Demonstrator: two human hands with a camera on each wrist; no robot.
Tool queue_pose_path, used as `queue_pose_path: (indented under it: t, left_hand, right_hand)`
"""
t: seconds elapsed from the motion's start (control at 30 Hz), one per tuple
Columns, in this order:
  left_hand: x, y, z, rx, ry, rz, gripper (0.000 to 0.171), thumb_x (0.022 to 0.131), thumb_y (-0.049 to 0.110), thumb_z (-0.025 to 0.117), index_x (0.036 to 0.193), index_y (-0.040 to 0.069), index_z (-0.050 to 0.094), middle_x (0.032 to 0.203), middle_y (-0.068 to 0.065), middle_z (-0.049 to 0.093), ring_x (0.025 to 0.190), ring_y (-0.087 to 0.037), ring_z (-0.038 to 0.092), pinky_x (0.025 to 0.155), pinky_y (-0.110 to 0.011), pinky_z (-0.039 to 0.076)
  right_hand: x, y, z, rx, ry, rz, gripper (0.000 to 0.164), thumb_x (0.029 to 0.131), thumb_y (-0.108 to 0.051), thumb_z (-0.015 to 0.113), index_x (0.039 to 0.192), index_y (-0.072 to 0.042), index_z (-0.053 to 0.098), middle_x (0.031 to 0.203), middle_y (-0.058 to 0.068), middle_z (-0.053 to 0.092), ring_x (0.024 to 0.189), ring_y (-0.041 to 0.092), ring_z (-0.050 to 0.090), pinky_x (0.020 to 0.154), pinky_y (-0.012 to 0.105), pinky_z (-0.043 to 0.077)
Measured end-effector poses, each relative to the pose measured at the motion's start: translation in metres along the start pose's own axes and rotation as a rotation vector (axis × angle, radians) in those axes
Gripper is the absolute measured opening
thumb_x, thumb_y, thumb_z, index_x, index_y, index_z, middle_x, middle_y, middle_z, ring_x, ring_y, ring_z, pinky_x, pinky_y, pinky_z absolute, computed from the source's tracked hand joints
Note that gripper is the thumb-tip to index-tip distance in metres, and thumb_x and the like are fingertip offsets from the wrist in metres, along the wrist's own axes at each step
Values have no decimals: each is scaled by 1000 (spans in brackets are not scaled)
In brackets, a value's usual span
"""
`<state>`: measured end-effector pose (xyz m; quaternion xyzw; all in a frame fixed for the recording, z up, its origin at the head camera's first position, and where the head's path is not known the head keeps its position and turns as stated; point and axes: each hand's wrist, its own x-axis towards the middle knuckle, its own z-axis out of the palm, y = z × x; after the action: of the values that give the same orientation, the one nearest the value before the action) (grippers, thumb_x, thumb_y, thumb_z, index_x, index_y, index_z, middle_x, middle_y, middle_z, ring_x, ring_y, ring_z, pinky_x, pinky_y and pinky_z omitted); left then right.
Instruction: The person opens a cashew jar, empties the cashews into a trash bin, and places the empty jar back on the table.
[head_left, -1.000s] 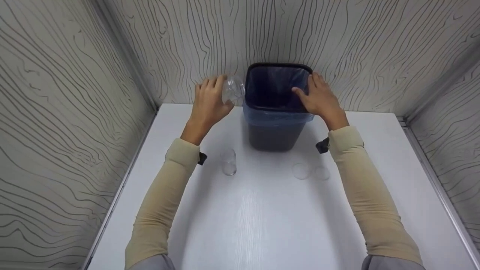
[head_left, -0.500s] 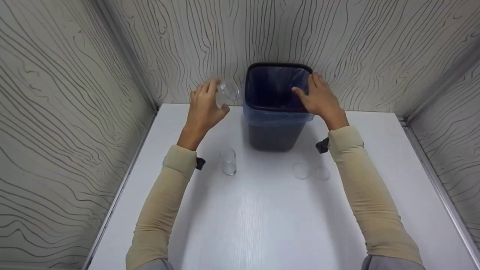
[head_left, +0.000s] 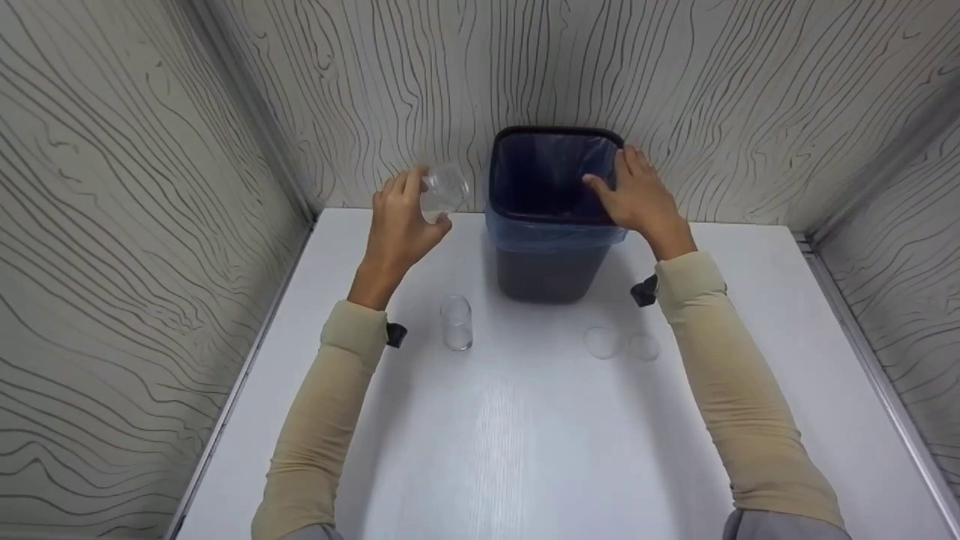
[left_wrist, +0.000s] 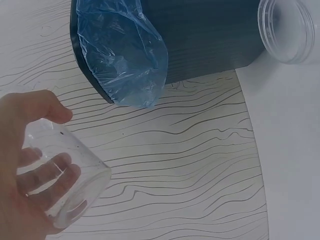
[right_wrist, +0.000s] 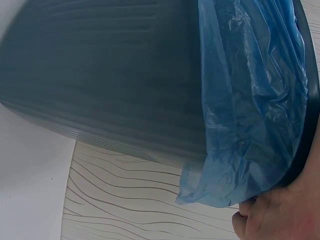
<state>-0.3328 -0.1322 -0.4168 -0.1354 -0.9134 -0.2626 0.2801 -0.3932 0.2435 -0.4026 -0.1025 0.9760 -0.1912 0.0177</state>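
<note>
My left hand (head_left: 401,221) holds a clear jar (head_left: 448,187) in the air, just left of the bin. In the left wrist view the fingers wrap round this tilted, see-through jar (left_wrist: 82,172). A dark trash bin (head_left: 551,274) with a blue liner bag (head_left: 555,236) folded over its rim stands at the back of the table. My right hand (head_left: 641,195) grips the bin's right rim, thumb on the inner side; in the right wrist view its fingers are partly hidden by the bag. A second clear jar (head_left: 457,324) stands on the table, its ridged neck (left_wrist: 272,30) showing in the left wrist view.
Two clear round pieces (head_left: 602,343), perhaps lids, lie side by side on the white table (head_left: 480,442) near the right forearm. Wood-pattern walls (head_left: 420,67) close in the back and both sides, with the bin close to the back one.
My left hand has drawn the jar left, away from the bin's rim, and the jar's tilt has changed. The right hand and the bin stay put.
</note>
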Motion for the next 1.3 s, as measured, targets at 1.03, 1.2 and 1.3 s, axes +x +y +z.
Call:
queue_pose_path:
  t: [1.03,1.2,1.3]
  left_hand:
    - [-26,-19,6,-159,55,-69,72,82,14,85,145,-3,55,125,-19,64,114,-32,68,99,-48,58]
    - [-30,-22,9,-218,70,-78,69,81,10,85,142,-3,55,125,-19,64,115,-32,67,101,-49,56]
    - [-32,-24,11,-250,82,-76,70,81,9,84,142,-2,53,127,-20,65,117,-32,67,103,-50,55]
  right_hand:
    - [-2,-1,1,5,15,3,99,109,-69,27,167,7,1,176,29,-7,165,45,-6,133,57,2]
    - [-1,0,1,1,4,6,99,108,-70,26,167,7,0,177,28,-9,165,45,-7,133,58,1]
    - [0,0,1,-2,-4,10,100,108,-70,25,167,7,-1,177,27,-10,165,44,-8,133,57,0]
